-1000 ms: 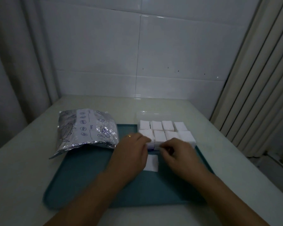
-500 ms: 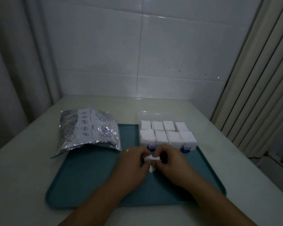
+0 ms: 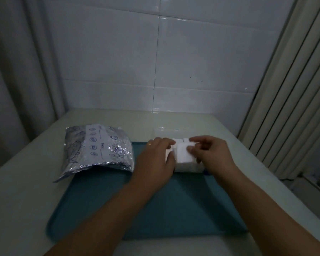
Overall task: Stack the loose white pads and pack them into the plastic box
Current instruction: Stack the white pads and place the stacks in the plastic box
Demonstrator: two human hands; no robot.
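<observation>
Because both hands lie over the plastic box (image 3: 189, 168), most of its compartments are hidden, and only its front wall and a few stacks of white pads (image 3: 183, 154) show between the fingers. Dim light blurs the box's far clear edge against the desk (image 3: 26, 191). From the left, the left hand (image 3: 156, 159), a ring on one finger, rests on the box's left side with fingers curled over a pad stack. Beside it, the right hand (image 3: 210, 153) reaches over the box's right side, thumb and fingertips pinching at the pads in the middle; whether a single pad is lifted cannot be told. Under the box's near part sits a teal tray (image 3: 137, 209), partly hidden by the forearms. Left of the box, a silver foil pouch (image 3: 97, 150) overlaps the tray's far-left corner.
</observation>
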